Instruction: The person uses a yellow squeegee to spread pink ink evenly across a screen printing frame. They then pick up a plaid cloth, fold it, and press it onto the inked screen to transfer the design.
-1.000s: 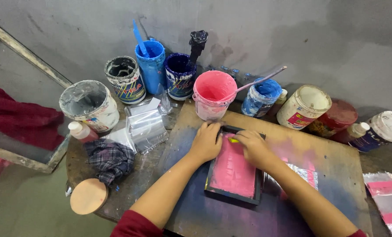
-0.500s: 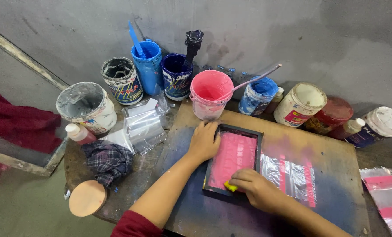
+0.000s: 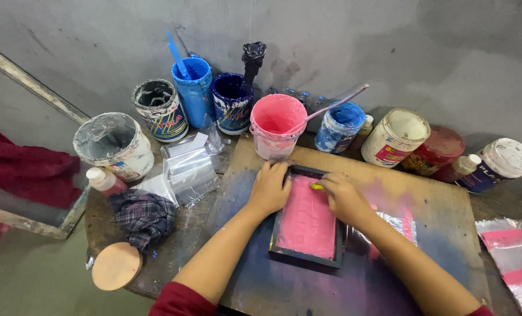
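A: Where is the frame located?

B: A small black-framed printing screen [image 3: 307, 225], its mesh covered in pink ink, is seen lying flat on a stained wooden board [image 3: 436, 205] on the tabletop [image 3: 106, 234]. A clear plastic bag [image 3: 398, 225] is seen at its right edge, partly under the forearm.

A: State of the hands?

B: The left hand [image 3: 269, 188] is laid flat, fingers together, on the upper left corner of the screen, pressing on frame and mesh. The right hand [image 3: 344, 196] is closed around a small yellow-tipped scraper [image 3: 316, 186], held against the top of the pink mesh. Most of the scraper is hidden by the fingers.

A: Surroundings noted?

B: Just behind the screen a pink paint pot [image 3: 277, 126] is recorded, touching the board's far edge. Beside it to the right a blue pot with a stirring stick [image 3: 341, 126], a white tub [image 3: 395, 137] and a dark red tub [image 3: 439, 152] are lined up along the wall. To the left a dark blue pot [image 3: 233, 102], a light blue pot [image 3: 193, 90] and a grey-stained bucket [image 3: 116, 143] are observed. A stack of clear bags [image 3: 188, 169] and a checked rag [image 3: 143, 215] are lying left of the board, well apart from the hands.
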